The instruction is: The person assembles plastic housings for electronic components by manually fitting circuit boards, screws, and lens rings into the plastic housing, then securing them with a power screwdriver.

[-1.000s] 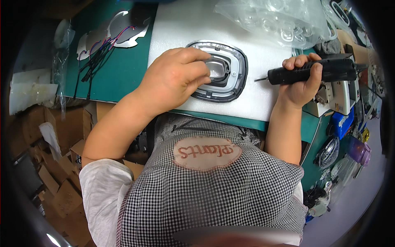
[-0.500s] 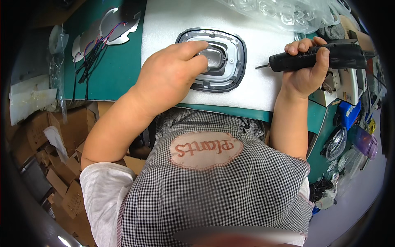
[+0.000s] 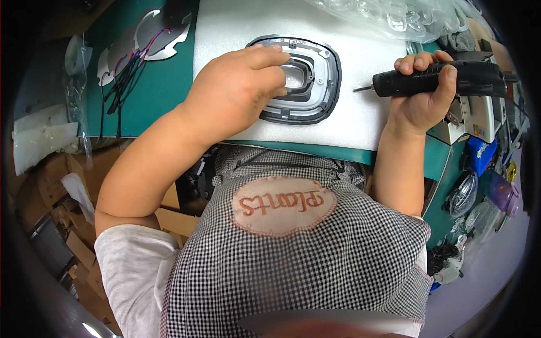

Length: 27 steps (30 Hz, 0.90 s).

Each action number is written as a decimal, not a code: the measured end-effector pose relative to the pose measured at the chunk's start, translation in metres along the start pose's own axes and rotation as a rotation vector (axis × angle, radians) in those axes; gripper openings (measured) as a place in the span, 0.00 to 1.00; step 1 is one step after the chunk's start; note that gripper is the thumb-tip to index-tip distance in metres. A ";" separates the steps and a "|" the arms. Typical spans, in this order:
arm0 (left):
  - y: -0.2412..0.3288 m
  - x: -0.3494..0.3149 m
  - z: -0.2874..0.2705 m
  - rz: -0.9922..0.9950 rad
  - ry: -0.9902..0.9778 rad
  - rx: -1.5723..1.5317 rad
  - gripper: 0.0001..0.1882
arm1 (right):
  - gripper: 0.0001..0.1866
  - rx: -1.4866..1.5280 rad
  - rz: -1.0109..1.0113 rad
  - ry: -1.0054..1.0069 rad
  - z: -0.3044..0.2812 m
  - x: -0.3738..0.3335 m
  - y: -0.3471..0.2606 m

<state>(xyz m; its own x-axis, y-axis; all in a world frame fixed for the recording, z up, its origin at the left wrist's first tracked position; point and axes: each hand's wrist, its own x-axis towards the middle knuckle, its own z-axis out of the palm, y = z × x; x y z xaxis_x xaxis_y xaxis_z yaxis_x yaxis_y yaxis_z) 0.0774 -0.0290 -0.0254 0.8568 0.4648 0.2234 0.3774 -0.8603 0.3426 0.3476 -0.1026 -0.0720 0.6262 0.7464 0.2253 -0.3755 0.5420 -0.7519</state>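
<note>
An oval housing [image 3: 322, 104] with a dark rim, pale grey inner band and small raised central frame lies flat on a white foam sheet [image 3: 356, 34]. My left hand [image 3: 239, 87] is over its left side, palm down. Its thumb and forefinger are closed near the central frame, other fingers bent across the band; whatever they pinch is hidden. My right hand [image 3: 422, 93] is wrapped round a black power screwdriver [image 3: 408, 83] to the right of the housing. The tool lies level, its thin bit pointing left and apart from the housing.
A green mat [image 3: 160, 107] edges the foam. Black cables with red and blue leads [image 3: 127, 76] lie at left beside cut pale sheets. Clear plastic bags with rings [image 3: 389, 17] cover the back right. Boxes, a blue bin [image 3: 480, 155] and a purple container [image 3: 501, 191] crowd the right.
My left hand has drawn back slightly to the left, uncovering a little more of the central frame. The screwdriver in my right hand sits marginally further right, still apart from the housing.
</note>
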 end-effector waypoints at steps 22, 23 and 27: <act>-0.029 -0.016 -0.021 0.031 0.168 -0.153 0.18 | 0.17 0.039 0.083 -0.093 -0.007 -0.002 -0.005; -0.039 -0.023 -0.032 -0.120 0.265 -0.104 0.19 | 0.17 0.021 0.072 -0.101 -0.007 -0.003 -0.006; -0.094 -0.045 -0.070 -0.583 0.290 0.217 0.29 | 0.18 -0.011 0.053 -0.126 -0.006 -0.002 -0.006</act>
<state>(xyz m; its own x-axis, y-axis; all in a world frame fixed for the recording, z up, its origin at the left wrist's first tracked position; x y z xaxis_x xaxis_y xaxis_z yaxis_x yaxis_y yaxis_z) -0.0212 0.0451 -0.0039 0.3751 0.8758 0.3037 0.8362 -0.4611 0.2969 0.3526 -0.1098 -0.0711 0.5150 0.8166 0.2605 -0.3976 0.4968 -0.7714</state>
